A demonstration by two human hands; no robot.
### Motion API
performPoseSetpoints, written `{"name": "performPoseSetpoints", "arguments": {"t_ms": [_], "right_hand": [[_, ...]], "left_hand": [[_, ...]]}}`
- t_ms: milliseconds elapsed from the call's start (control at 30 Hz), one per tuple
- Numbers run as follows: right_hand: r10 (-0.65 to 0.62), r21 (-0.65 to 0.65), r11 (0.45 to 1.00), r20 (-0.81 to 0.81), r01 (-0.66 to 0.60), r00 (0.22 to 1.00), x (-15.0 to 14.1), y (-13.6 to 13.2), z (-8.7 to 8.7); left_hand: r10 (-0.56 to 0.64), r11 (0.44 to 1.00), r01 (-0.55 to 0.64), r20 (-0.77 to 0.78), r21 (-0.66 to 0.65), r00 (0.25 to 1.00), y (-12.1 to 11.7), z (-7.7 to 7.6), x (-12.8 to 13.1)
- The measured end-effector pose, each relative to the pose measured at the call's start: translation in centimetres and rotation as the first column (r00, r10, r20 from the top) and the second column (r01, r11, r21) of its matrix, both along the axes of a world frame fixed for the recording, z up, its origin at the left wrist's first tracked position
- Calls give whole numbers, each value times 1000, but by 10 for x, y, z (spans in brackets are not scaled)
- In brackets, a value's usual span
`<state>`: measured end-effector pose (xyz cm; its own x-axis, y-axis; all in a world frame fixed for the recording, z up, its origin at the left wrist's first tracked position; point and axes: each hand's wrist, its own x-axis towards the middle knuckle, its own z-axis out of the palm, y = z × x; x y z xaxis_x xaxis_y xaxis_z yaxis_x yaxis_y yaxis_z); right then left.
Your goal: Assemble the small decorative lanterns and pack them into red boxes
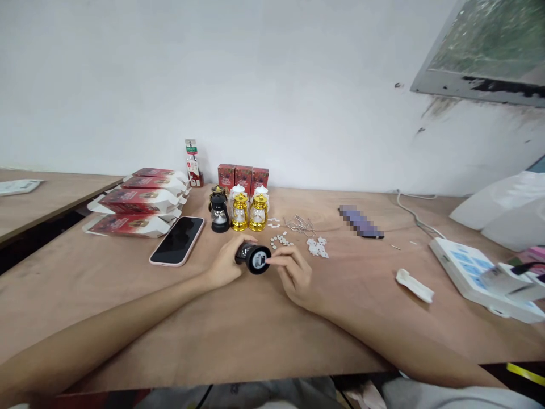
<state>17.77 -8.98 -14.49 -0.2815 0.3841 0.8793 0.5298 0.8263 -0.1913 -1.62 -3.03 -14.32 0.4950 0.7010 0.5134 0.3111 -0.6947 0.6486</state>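
Observation:
My left hand [227, 262] is wrapped round a small black lantern [253, 257], tipped on its side with its round base towards me. Inside the base a pale disc with dark detail shows. The fingertips of my right hand [296, 275] are pressed together at the base's right rim; whatever they pinch, if anything, is too small to make out. Just beyond lie small round silvery pieces [281, 241], white flat parts [317, 247] and a heap of thin bent wires [300, 225]. Further back stand a black lantern [219, 217], gold lanterns [258, 213] and white ones partly hidden behind.
Red-and-white cartons [136, 203] are stacked at left, beside a phone [176, 243]. Small red boxes [243, 177] and a bottle [193, 167] stand by the wall. At right are a blurred-out purple object [360, 221], a white crumpled strip [414, 286] and a power strip [460, 270].

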Motion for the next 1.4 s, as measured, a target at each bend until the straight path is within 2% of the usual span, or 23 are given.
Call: {"name": "performPoseSetpoints", "arguments": {"t_ms": [100,333,700,1067,1400], "right_hand": [[36,-1,999,46,-36,998,-3,-1,-1],[21,21,1000,44,-22,999,-3,1,-1],[54,185,980,86,-70,995,-6,0,4],[27,200,979,77,-42,997,-4,1,1],[58,242,966,140,-91,988,-3,4,-6]], "left_hand": [[4,1000,-4,-29,18,1000,-1,0,-1],[13,999,-10,-58,39,998,-1,0,-1],[59,998,-52,-182,41,981,-4,0,-2],[86,995,-72,-227,69,970,-5,1,-1],[76,996,-66,-238,51,968,-7,3,0]]}}
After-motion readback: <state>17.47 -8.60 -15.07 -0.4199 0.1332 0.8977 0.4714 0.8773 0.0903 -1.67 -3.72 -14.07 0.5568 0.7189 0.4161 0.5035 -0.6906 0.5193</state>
